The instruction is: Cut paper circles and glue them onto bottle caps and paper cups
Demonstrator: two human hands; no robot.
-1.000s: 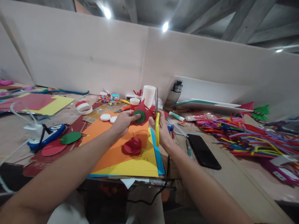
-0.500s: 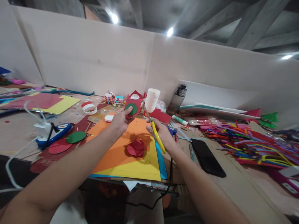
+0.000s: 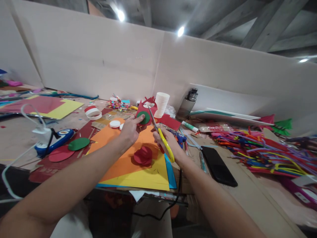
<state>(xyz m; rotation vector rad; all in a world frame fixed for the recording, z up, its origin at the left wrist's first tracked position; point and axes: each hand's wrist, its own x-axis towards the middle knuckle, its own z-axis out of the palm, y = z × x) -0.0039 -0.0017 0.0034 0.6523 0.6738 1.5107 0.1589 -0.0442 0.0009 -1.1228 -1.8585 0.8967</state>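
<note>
Holding red paper (image 3: pixel 147 106) with a green circle (image 3: pixel 144 117) in the left hand (image 3: pixel 129 129), right hand (image 3: pixel 166 141) gripping yellow scissors (image 3: pixel 162 138), above orange sheet (image 3: pixel 119 155) near tabletop's front edge, no readable writing.

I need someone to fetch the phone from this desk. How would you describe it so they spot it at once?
Start at the big heap of coloured pipe cleaners on the right of the table. Just left of it, beside the right hand, lies the phone, face up. It is the only flat, plain black slab among bright craft things.
</note>
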